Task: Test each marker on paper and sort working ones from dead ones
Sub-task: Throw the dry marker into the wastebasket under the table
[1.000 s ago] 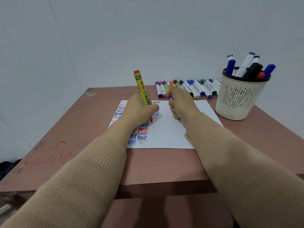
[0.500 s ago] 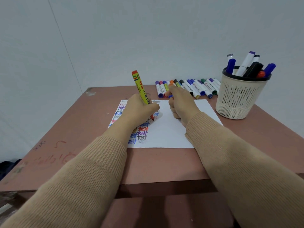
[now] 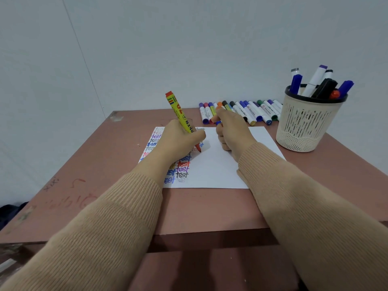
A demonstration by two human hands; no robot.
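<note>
Your left hand (image 3: 178, 141) has its fingers curled round the yellow marker (image 3: 180, 115), low on the barrel near the red tip. That low grip gives you control of the stroke. The tip touches the paper (image 3: 220, 164) just right of the columns of "test" words, so this marker is the one on trial now.

Your right hand (image 3: 233, 133) rests on the upper middle of the sheet with its fingers curled in. A small blue piece (image 3: 218, 122) shows at the fingertips; it may be a cap, though I cannot tell for sure. Lying there, the hand also pins the sheet so it does not slide under the pen.

The paper lies square in front of you on the surface (image 3: 105, 164), with its right half bare for further tests.

Beyond your right hand, a row of markers (image 3: 249, 111) lies side by side along the far edge. At the right stands a cream basket (image 3: 302, 131) with several more markers upright in it. These look like two sorted groups, but I cannot tell which one is for working pens.
</note>
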